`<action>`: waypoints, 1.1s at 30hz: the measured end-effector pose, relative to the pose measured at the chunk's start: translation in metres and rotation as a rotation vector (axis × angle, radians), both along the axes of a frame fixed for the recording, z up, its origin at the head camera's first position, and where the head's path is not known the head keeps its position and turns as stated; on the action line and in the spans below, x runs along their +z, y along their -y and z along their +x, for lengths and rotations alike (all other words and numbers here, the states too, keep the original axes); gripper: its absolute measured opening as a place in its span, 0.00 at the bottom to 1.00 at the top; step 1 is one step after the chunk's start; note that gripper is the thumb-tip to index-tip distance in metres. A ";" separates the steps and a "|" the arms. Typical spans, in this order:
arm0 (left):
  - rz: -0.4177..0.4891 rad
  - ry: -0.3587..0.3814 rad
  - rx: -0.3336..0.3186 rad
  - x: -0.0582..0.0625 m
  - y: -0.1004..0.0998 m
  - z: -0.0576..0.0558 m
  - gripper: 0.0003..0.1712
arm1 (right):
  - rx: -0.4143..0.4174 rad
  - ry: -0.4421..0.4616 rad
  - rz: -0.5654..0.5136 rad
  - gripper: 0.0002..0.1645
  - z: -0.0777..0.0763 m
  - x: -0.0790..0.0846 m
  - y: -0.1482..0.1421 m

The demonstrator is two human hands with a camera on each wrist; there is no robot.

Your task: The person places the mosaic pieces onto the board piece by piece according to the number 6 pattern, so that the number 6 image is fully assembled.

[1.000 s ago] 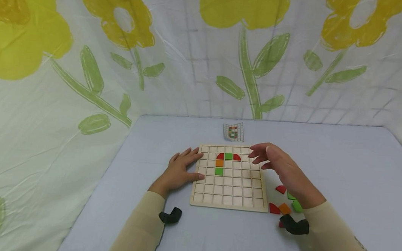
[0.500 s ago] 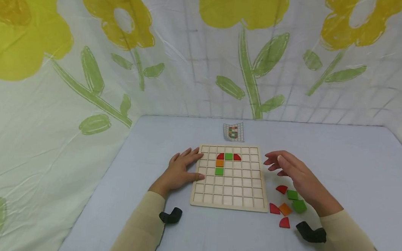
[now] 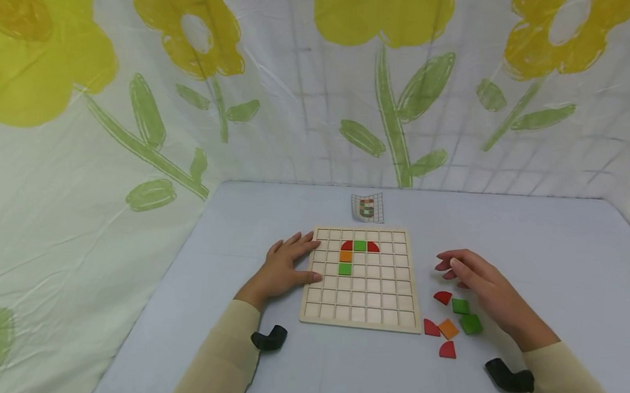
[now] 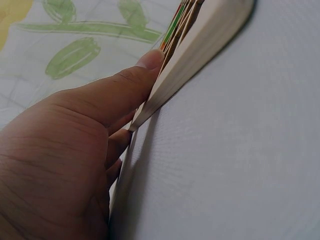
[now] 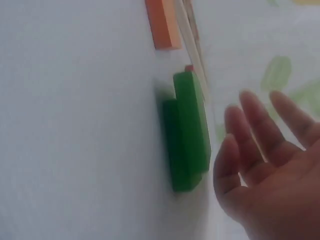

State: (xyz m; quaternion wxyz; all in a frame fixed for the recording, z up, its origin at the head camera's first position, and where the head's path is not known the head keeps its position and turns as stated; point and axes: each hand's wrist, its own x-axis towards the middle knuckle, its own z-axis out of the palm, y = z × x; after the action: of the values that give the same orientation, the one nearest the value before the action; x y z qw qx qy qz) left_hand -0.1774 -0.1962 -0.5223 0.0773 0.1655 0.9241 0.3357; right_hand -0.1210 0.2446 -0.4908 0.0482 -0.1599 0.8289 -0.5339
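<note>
A square wooden grid board (image 3: 387, 301) lies on the table. Set in its upper left cells are two red quarter-circle pieces (image 3: 373, 247), two green squares (image 3: 345, 269) and an orange square (image 3: 346, 256). My left hand (image 3: 279, 272) rests at the board's left edge, fingers extended, its thumb over the rim, as the left wrist view shows. To the right of the board my right hand (image 3: 479, 276) hovers with loosely bent fingers, holding nothing. Below it lie loose pieces: green squares (image 3: 471, 324), an orange square (image 3: 448, 329) and red quarter circles (image 3: 448, 349).
Behind the board lies a small paper card (image 3: 367, 207) printed with a coloured grid pattern. A pale cloth covers the table (image 3: 271, 218). A flower-printed curtain (image 3: 297, 130) hangs along the back and left sides.
My right hand has drawn back from the board's upper right edge, moving right and towards me, uncovering the loose pieces. My left hand has stayed at the board's edge.
</note>
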 end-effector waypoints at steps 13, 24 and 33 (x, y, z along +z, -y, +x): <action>-0.012 0.003 -0.008 0.000 0.000 0.000 0.51 | -0.066 0.043 0.147 0.28 -0.004 -0.017 -0.022; -0.014 0.000 -0.014 -0.001 0.001 -0.002 0.51 | 0.020 0.069 0.220 0.28 -0.007 -0.022 -0.030; -0.024 -0.001 -0.010 0.000 0.001 0.000 0.51 | 0.103 0.043 0.286 0.32 -0.007 -0.021 -0.034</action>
State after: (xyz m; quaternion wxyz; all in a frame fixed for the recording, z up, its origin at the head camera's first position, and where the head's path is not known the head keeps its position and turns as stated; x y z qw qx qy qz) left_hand -0.1778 -0.1970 -0.5221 0.0803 0.1692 0.9273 0.3240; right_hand -0.1281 0.2791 -0.5120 0.1156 -0.1819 0.8860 -0.4106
